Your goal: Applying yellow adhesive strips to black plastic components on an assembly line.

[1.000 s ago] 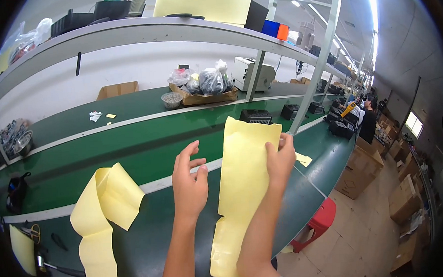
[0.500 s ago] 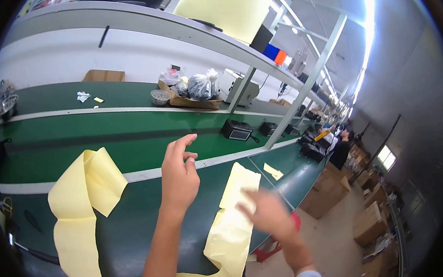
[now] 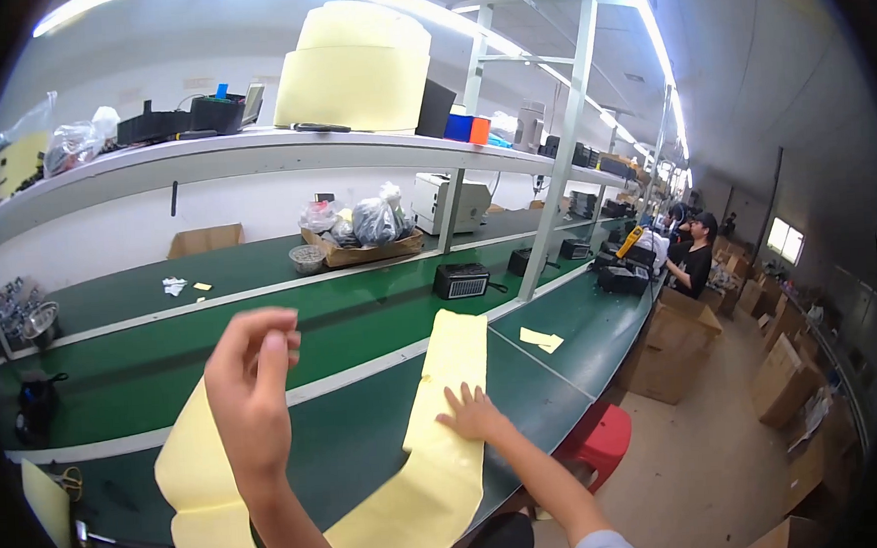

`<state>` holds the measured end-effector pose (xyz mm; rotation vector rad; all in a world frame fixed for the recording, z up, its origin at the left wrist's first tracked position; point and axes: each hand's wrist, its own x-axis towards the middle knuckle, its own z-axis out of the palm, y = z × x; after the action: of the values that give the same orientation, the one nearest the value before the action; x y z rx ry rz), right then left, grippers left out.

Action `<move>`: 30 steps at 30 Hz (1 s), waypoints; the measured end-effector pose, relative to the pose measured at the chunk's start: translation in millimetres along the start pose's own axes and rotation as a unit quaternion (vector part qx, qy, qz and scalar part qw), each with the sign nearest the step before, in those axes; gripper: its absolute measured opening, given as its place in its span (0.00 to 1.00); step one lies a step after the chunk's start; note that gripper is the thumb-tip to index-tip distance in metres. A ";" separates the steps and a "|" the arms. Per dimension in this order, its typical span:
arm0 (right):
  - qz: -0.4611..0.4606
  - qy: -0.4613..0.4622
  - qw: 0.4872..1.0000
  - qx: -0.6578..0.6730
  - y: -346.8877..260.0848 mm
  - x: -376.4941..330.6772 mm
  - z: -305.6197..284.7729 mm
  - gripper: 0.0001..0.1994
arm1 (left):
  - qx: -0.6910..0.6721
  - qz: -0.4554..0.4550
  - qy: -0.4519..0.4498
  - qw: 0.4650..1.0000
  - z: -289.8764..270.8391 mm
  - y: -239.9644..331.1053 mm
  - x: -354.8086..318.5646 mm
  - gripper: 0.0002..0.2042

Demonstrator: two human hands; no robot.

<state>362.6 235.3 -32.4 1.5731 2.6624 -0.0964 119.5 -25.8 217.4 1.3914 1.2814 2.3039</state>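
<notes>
A long pale yellow paper strip [image 3: 452, 373] lies on the green bench top [image 3: 352, 328] and runs back toward me, looping round to the left [image 3: 197, 485]. My right hand [image 3: 473, 414] rests flat on the strip with its fingers spread, pressing it to the bench. My left hand [image 3: 251, 388] is raised above the bench, left of the strip. Its fingertips are pinched together and nothing shows between them.
A stack of big yellow rolls [image 3: 358, 70] stands on the white shelf above. On the bench are a cardboard tray of bags [image 3: 362, 233], a black device [image 3: 462, 280] and a yellow scrap [image 3: 541, 340]. A red stool [image 3: 601, 439], cardboard boxes [image 3: 675, 341] and a person [image 3: 697, 250] are at right.
My right hand has brought the strip down from mid-air and now lies flat on it on the bench. My left hand has let go of the strip and lifted, fingers closing.
</notes>
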 end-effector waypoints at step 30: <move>-0.035 -0.034 0.996 0.077 49.7 49.4 -9.8 0.30 | 0.388 -0.227 -0.011 0.893 -331.0 -59.6 15.3 0.17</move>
<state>382.3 303.1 -27.8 1.4859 2.7144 -0.3590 -165.4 -174.7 117.4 1.0757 2.3649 1.4994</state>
